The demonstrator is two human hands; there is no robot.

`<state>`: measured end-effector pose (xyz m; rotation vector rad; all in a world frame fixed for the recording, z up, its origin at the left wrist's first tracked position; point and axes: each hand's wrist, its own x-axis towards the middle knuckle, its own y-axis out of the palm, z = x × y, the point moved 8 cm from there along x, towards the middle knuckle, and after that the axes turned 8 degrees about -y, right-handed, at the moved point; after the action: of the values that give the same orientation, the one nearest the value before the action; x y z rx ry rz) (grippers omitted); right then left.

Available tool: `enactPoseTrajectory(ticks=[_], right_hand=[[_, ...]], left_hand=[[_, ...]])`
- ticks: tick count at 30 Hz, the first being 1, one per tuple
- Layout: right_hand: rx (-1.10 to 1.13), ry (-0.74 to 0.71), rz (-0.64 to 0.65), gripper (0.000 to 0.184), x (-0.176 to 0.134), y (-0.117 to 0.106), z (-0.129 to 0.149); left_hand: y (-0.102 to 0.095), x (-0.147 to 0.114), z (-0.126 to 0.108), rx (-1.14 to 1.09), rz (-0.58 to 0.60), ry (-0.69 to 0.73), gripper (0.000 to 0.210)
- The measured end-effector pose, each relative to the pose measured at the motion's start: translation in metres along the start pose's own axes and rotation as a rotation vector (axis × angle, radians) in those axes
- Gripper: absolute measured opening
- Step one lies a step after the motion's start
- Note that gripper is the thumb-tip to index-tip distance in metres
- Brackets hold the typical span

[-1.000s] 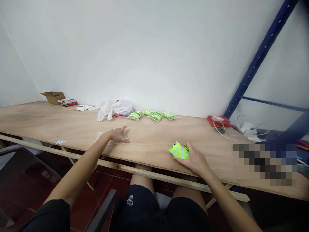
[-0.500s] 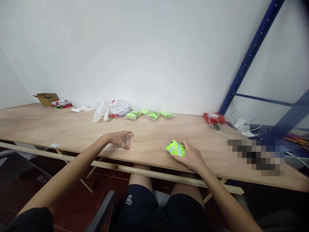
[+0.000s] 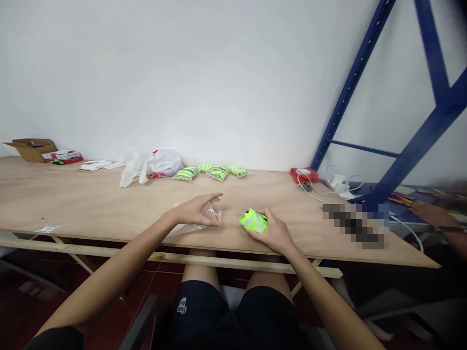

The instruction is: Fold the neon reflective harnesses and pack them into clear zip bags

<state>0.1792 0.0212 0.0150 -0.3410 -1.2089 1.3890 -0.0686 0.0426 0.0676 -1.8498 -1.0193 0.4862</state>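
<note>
My right hand (image 3: 274,232) is wrapped round a neon-yellow folded reflective vest (image 3: 253,221) with grey stripes, just above the table near its front edge. To the left, my left hand (image 3: 195,211) is at a clear zip bag (image 3: 215,210) with a red line along its mouth. Its thumb and forefinger are spread across that mouth, while the other fingers are hidden. The bag trails back under my wrist and looks flat. A small gap separates the bag from the vest.
Several bagged reflective vests (image 3: 218,172) lie by the wall, beside a white plastic bag (image 3: 166,163). An open carton (image 3: 34,149) is far left. Right are a red bag (image 3: 312,176), white cables (image 3: 302,187), a blue metal frame (image 3: 343,97) and another person's hand (image 3: 434,214).
My left hand has moved right with the zip bag, closer to the vest. My right hand still grips the vest. The view has swung right, bringing another person's hand into sight.
</note>
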Motion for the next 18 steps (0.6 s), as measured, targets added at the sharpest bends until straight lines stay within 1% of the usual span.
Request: enactPoseTrajectory(ticks=[5,7,9,11,14,18], right_hand=[[0.207,0.013,-0.082,0.053,-0.006,-0.005,-0.007],[0.234,0.010,-0.091,0.052,-0.006,-0.005,-0.008],[0.224,0.010,-0.071,0.052,-0.005,-0.004,-0.008],[0.197,0.017,-0.030,0.053,-0.004,-0.004,-0.007],[0.153,0.014,0.058,0.053,0.000,-0.004,-0.002],[0.157,-0.041,0.168,0.057,0.005,-0.006,0.007]], left_hand=[[0.039,0.029,-0.038,0.006,0.009,0.162,0.105],[0.052,0.037,-0.049,-0.013,0.003,0.231,0.105],[0.061,0.044,-0.058,-0.031,-0.007,0.283,0.105],[0.066,0.049,-0.062,-0.044,-0.006,0.309,0.104],[0.072,0.054,-0.062,-0.078,0.018,0.317,0.104],[0.074,0.054,-0.053,-0.191,0.030,0.267,0.110]])
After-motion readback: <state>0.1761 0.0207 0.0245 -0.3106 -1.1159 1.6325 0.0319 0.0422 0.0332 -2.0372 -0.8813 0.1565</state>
